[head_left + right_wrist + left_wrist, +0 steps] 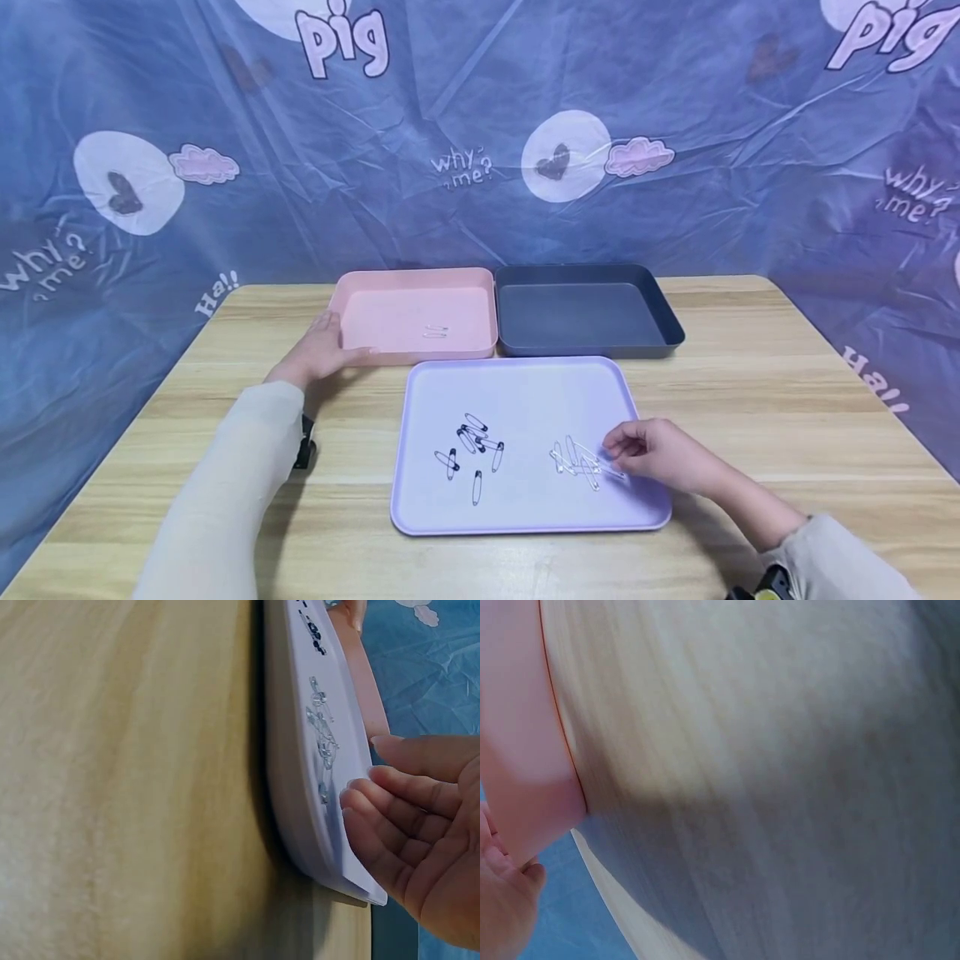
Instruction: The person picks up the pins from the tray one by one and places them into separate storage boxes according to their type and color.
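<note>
Pinch one silver safety pin [577, 460] cleanly with loosely curled, empty right hand [663, 457]; keep open left hand [322, 350] steadying pink tray [360, 287] edge.

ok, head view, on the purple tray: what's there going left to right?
Black pins → clear pins → right hand, reaching the clear pins, all over the purple tray.

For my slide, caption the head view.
Right hand reaches silver pins on the purple tray; left hand touches the pink tray.
</note>
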`<state>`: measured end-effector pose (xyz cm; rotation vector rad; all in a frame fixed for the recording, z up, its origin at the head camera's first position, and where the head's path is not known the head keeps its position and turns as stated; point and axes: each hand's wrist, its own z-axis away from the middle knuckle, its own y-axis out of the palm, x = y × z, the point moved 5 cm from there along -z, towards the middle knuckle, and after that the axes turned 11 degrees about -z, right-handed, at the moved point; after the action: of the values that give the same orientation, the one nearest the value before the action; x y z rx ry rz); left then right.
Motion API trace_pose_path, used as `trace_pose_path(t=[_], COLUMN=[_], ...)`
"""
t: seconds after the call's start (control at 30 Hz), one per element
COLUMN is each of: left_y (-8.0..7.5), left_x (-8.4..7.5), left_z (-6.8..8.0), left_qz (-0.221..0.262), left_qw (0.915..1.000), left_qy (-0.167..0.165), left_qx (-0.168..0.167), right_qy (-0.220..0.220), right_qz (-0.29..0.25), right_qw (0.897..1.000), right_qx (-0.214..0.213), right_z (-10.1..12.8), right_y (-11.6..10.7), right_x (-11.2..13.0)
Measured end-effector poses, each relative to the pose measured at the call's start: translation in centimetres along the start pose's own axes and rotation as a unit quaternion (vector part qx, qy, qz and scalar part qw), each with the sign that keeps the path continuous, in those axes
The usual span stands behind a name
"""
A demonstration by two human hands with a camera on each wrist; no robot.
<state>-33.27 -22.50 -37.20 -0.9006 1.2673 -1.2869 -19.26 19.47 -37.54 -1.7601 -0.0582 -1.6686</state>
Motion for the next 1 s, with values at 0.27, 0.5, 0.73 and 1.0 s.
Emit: trace_pose_path(t=[0.27,0.5,0.73,1.0], left_y=[0.0,0.0,0.0,0.1], left_x=[0.1,0.2,0.0,0.0], left_z=[0.0,0.0,0.0,0.0], left_qz=[0.0,0.004,0.004,0.001], left_qw=[1.0,1.0,1.0,1.0], left_qy=[-0.001,-0.003,-0.002,-0.005], left_qx=[0.0,-0.001,0.0,0.005], right_qy=[-0.001,0.007,0.023,0.043], right_qz=[0.056,0.119,0.144,0.093], right_qw=[0.998,0.993,0.989,0.995], right_qx=[0.005,-0.014,-0.021,-0.02], right_z=[0.2,0.0,-0.1,0.0], right_y=[0.6,1.3,1.6,1.5], right_x=[-0.4,-0.3,-0.1,-0.5])
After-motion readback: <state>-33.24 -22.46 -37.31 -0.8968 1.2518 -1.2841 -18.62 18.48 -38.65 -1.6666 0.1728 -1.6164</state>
